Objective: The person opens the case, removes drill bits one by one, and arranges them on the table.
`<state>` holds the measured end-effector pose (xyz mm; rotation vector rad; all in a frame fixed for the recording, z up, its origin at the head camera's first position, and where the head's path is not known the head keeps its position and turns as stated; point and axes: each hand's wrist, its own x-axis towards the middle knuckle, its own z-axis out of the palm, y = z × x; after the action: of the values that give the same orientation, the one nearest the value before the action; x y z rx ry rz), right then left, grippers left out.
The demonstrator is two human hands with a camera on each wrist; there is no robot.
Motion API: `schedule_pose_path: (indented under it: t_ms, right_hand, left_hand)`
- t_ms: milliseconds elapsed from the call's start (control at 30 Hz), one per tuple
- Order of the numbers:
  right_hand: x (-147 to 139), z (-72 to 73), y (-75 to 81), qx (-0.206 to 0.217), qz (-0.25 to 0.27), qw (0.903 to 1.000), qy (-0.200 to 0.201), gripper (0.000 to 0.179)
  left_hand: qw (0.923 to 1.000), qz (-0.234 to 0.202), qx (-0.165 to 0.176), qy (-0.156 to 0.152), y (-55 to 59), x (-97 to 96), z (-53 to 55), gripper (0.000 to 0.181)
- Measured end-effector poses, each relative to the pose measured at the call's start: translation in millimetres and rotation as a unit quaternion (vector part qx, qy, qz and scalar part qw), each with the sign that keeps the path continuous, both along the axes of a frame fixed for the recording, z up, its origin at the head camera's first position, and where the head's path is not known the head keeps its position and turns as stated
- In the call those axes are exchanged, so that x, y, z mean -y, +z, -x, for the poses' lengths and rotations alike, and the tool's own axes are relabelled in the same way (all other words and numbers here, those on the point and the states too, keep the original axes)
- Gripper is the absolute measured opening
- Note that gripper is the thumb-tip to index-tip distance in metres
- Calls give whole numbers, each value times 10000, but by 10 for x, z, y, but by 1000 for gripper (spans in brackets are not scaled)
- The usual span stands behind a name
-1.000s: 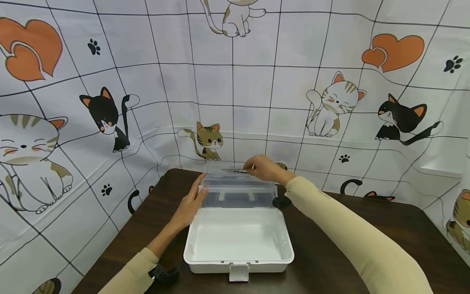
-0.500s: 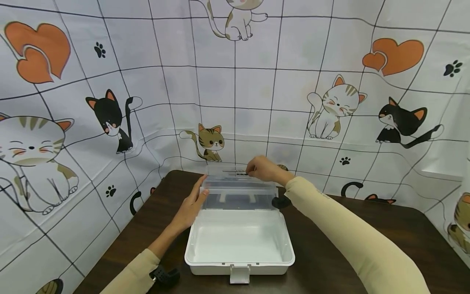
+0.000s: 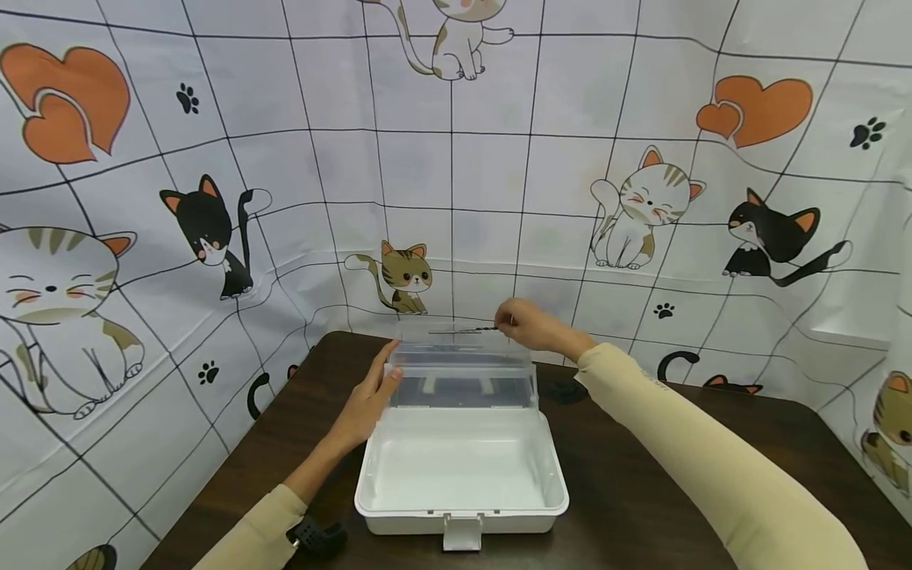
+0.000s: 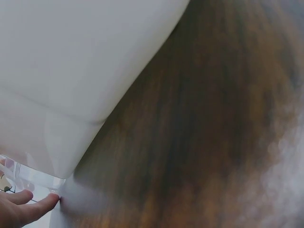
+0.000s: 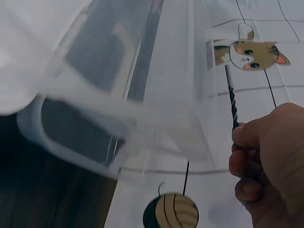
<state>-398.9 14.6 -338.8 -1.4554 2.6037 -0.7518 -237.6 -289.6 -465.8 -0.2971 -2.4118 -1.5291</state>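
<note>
My right hand (image 3: pixel 530 323) pinches a thin drill bit (image 5: pixel 233 102) between thumb and fingers, above the far edge of the clear lid (image 3: pixel 463 384). The right wrist view shows the bit's dark spiral and its silver end pointing away from the hand, beside the lid's clear wall. A second thin line near the bit in the head view is too faint to identify. My left hand (image 3: pixel 365 404) holds the lid's left edge, thumb in front and fingers alongside. The lid stands raised behind the white box (image 3: pixel 463 467), whose inside faces me.
A white latch (image 3: pixel 463 533) hangs from the box's front. Underneath is a dark wooden table (image 3: pixel 663 467). A white cloth (image 3: pixel 492 166) printed with cats rises close behind the table's far edge. Black wrist devices (image 3: pixel 317 538) are worn on my arms.
My right hand has moved a little to the right with the drill bit, so more of the bit shows beside the lid. The left hand keeps its place on the lid.
</note>
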Motion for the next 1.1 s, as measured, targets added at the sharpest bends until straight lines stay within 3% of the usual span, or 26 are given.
schedule_pose_path:
  t_ms: [300, 500, 767, 1100]
  right_hand:
    - [-690, -19, -65, -741, 531, 9951, -394, 6]
    - [-1130, -15, -198, -606, 488, 9948, -649, 7]
    - [-1683, -30, -407, -412, 342, 9955, -781, 5]
    - [-1975, -74, -906, -111, 181, 9956, -911, 4]
  left_hand:
    - [10000, 25, 32, -13, -42, 5, -37, 55]
    - [10000, 70, 20, 44, -74, 32, -71, 55]
    - [10000, -10, -64, -72, -26, 14, -70, 55]
    - [9999, 4, -108, -46, -15, -22, -42, 54]
